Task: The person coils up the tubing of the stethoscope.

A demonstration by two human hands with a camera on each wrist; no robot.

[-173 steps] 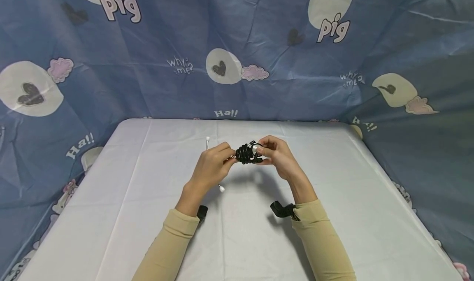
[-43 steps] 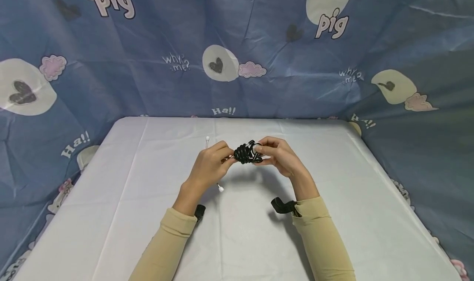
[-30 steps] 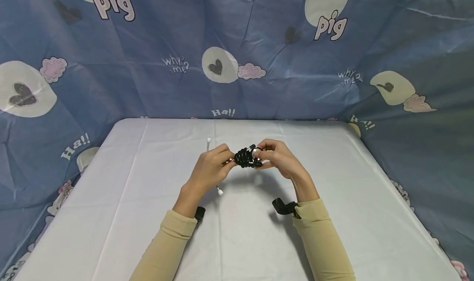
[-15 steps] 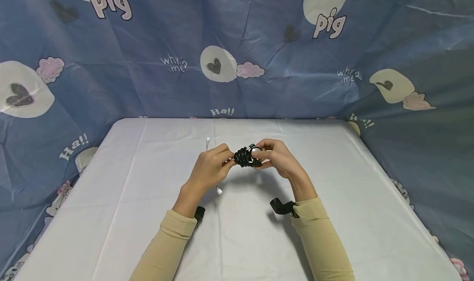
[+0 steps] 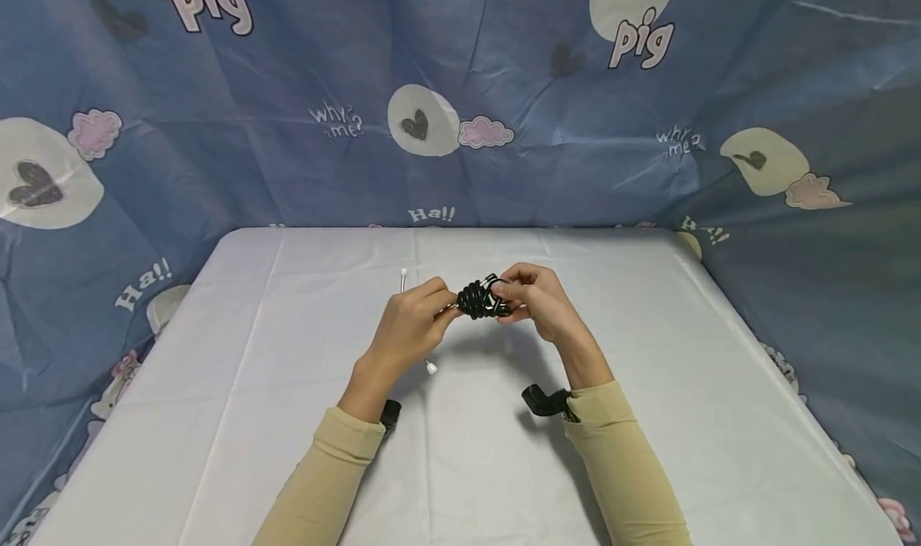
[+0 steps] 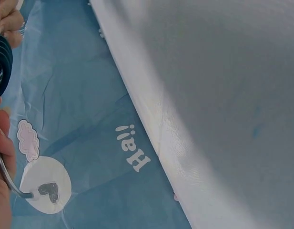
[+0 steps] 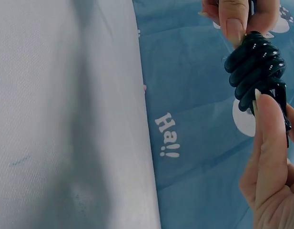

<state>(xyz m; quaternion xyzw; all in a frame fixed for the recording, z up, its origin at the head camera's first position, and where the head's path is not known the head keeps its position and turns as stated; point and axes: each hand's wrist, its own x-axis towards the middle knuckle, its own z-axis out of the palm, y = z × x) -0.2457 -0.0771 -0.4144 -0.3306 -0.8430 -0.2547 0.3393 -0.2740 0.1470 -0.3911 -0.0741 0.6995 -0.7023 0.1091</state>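
Observation:
Both hands hold one piece above the table: a glossy black coil, with spiral turns bunched together and a pale part at its right end. My left hand pinches its left end, where a thin metal rod curves out under the fingers. Beyond the hand the rod shows a white upper tip and a white lower tip; the hand hides its middle. My right hand pinches the other end between thumb and fingers. The right wrist view shows the right thumb lying along the coil's end.
A white-covered table spreads below the hands, their shadows on it. Blue printed cloth hangs behind and along both sides. Each wrist carries a black camera mount, the right mount standing out toward the middle.
Both hands keep their hold on the same piece. The right hand's fingers shift slightly at the coil's end and the coil tilts a little; the head view drifts slightly.

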